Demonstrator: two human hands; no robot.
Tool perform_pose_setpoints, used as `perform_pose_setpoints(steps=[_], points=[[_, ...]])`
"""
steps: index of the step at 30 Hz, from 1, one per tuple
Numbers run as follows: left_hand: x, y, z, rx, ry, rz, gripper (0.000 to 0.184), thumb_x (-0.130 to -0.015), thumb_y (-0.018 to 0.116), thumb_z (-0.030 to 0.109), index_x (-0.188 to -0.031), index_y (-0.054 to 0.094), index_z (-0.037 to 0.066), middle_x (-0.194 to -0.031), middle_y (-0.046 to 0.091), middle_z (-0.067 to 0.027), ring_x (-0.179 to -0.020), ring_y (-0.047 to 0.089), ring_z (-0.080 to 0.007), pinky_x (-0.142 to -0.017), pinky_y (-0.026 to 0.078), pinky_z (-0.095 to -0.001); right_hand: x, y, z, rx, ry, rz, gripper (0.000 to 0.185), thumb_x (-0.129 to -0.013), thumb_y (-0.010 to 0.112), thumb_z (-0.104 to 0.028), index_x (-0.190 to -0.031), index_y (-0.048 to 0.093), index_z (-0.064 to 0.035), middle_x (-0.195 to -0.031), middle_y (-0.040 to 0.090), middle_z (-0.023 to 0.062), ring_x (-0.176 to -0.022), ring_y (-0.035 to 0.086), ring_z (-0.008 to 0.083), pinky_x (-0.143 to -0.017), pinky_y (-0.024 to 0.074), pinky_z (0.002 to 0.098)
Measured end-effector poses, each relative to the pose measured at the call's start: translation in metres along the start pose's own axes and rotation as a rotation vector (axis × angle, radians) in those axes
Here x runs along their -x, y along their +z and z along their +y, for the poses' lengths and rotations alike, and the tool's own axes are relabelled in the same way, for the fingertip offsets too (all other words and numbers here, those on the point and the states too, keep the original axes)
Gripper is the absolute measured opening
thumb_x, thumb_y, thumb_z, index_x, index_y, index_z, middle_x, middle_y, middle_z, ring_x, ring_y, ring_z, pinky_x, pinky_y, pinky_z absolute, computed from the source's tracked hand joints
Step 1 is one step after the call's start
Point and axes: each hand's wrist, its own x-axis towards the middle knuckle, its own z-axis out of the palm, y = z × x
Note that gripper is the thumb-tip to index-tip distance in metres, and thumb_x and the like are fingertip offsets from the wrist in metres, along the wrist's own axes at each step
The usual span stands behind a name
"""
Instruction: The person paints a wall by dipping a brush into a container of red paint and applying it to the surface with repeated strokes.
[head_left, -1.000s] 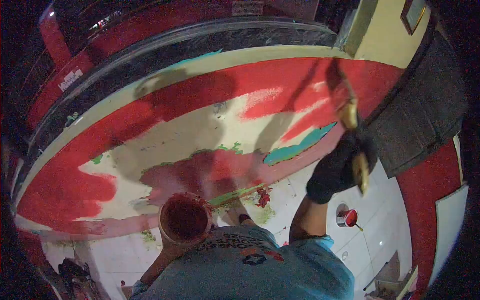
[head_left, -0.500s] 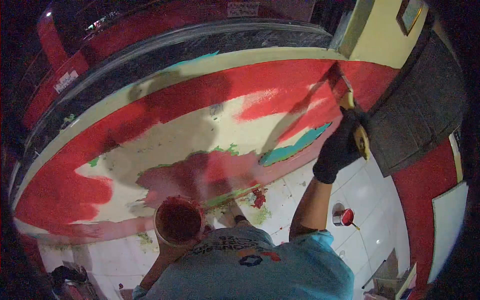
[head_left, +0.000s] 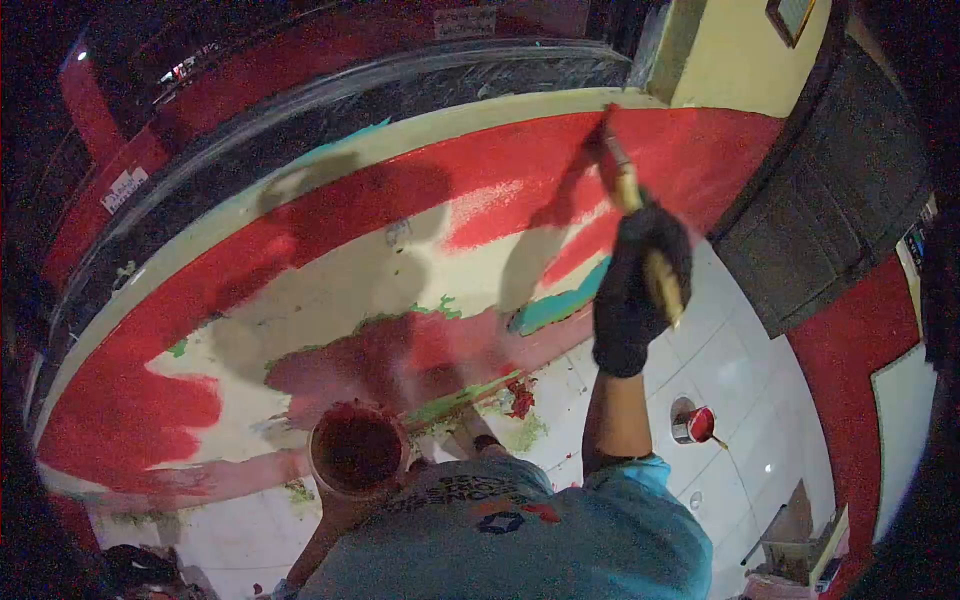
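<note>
The gloved right hand (head_left: 635, 285) holds the brush (head_left: 626, 188), its fingers closed around the handle. The end of the handle shows across the glove, on the side toward the person. The brush reaches up and away from the fingers: its long axis slants from the handle's end, low and to the right, to the bristles (head_left: 608, 128), high and slightly left. The bristles are at the upper edge of the red on the curved wall (head_left: 310, 300), toward the wall's right end; blur and shadow make it impossible to tell whether they touch it. A turquoise patch (head_left: 560, 306) on the wall shows just left of the glove.

The left hand (head_left: 340, 506) is at the near side of the bucket (head_left: 357, 450), well apart from the brush, so the right hand is the nearer one. Its fingers are hidden, so their state cannot be told. The bucket is in front of the person, its open mouth facing up. To the right, on the white floor (head_left: 725, 375), is a tin (head_left: 693, 425) with red inside and a thin stick (head_left: 719, 442) poking out.
</note>
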Motion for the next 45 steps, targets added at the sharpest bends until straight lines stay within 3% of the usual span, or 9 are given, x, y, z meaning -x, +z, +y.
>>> perform_pose_setpoints(steps=[2,17,20,27,33,36,38,42,45], points=[[-0.084,0.077,0.149,0.044,-0.207,-0.212,0.042,-0.059,0.066,0.005,-0.096,0.046,0.006,-0.082,0.052,-0.0033,-0.078,0.049,-0.0133,-0.071,0.043,-0.0314,0.009,-0.008,-0.016,-0.052,-0.035,-0.091,0.019,-0.076,0.059,-0.013,-0.09,0.056,-0.001,-0.089,0.058,0.0084,-0.083,0.053,0.0162,-0.078,0.0395,0.0289],[-0.066,0.065,0.121,0.732,-0.693,-0.224,0.08,-0.05,0.079,0.019,-0.116,0.034,0.007,-0.11,0.047,-0.0089,-0.102,0.047,-0.0209,-0.086,0.041,-0.0333,-0.065,-0.023,0.073,-0.324,0.144,0.12,0.013,-0.08,0.053,-0.008,-0.089,0.049,0.0,-0.083,0.054,0.0087,-0.073,0.056,0.0171,-0.067,0.0477,0.029],[-0.062,0.061,0.119,-0.012,-0.295,-0.282,0.079,-0.051,0.079,0.018,-0.116,0.034,0.009,-0.109,0.047,-0.008,-0.102,0.047,-0.0198,-0.086,0.041,-0.0329,-0.068,-0.026,0.076,-0.328,0.119,0.169,0.01,-0.08,0.053,-0.008,-0.086,0.052,0.0001,-0.08,0.055,0.0078,-0.072,0.056,0.0158,-0.066,0.0467,0.0277],[-0.064,0.07,0.128,0.306,-0.573,-0.31,0.078,-0.051,0.078,0.016,-0.115,0.034,0.009,-0.109,0.048,-0.0072,-0.1,0.048,-0.0176,-0.086,0.041,-0.0325,-0.051,-0.018,0.053,-0.167,0.073,0.262,0.009,-0.078,0.056,-0.009,-0.081,0.056,0.0001,-0.077,0.057,0.0055,-0.073,0.054,0.0143,-0.069,0.0434,0.0273],[-0.084,0.075,0.167,-0.128,-0.189,-0.3,0.042,-0.061,0.066,0.012,-0.099,0.046,0.011,-0.09,0.052,-0.0018,-0.089,0.048,-0.0146,-0.085,0.035,-0.0328,-0.03,-0.003,0.024,-0.226,0.078,0.212,0.013,-0.076,0.058,-0.008,-0.086,0.055,0.0,-0.083,0.059,0.0084,-0.076,0.055,0.0162,-0.072,0.0433,0.0286],[-0.081,0.068,0.168,0.709,-0.789,-0.14,0.042,-0.061,0.063,0.012,-0.099,0.047,0.011,-0.091,0.053,-0.0009,-0.093,0.047,-0.0169,-0.093,0.029,-0.0349,-0.022,-0.002,0.011,-0.234,0.1,0.165,0.012,-0.076,0.058,-0.006,-0.086,0.054,-0.0001,-0.087,0.059,0.0096,-0.079,0.055,0.0161,-0.074,0.0432,0.0288],[-0.081,0.064,0.161,-0.081,-0.287,-0.27,0.041,-0.062,0.063,0.014,-0.1,0.048,0.011,-0.093,0.054,-0.0005,-0.095,0.047,-0.0172,-0.096,0.025,-0.0347,-0.018,-0.001,-0.001,-0.272,0.087,0.14,0.01,-0.077,0.057,-0.004,-0.085,0.053,0.0002,-0.089,0.059,0.0111,-0.081,0.055,0.0165,-0.075,0.0428,0.0289],[-0.079,0.056,0.142,-0.214,-0.249,-0.437,0.063,-0.055,0.074,0.009,-0.109,0.041,0.006,-0.1,0.053,-0.0089,-0.091,0.054,-0.0181,-0.078,0.046,-0.0306,-0.007,0.0,-0.017,-0.162,0.075,0.117,0.009,-0.077,0.056,-0.005,-0.085,0.053,-0.0001,-0.09,0.059,0.0122,-0.082,0.056,0.0171,-0.075,0.043,0.0299],[-0.07,0.052,0.138,0.511,-0.75,-0.068,0.043,-0.063,0.062,0.006,-0.103,0.046,0.009,-0.096,0.053,-0.0057,-0.098,0.045,-0.0181,-0.092,0.032,-0.0342,0.001,0.003,-0.032,-0.221,0.052,0.108,0.01,-0.077,0.056,-0.005,-0.085,0.054,0.0006,-0.088,0.06,0.0117,-0.081,0.056,0.0171,-0.075,0.0431,0.0299]])
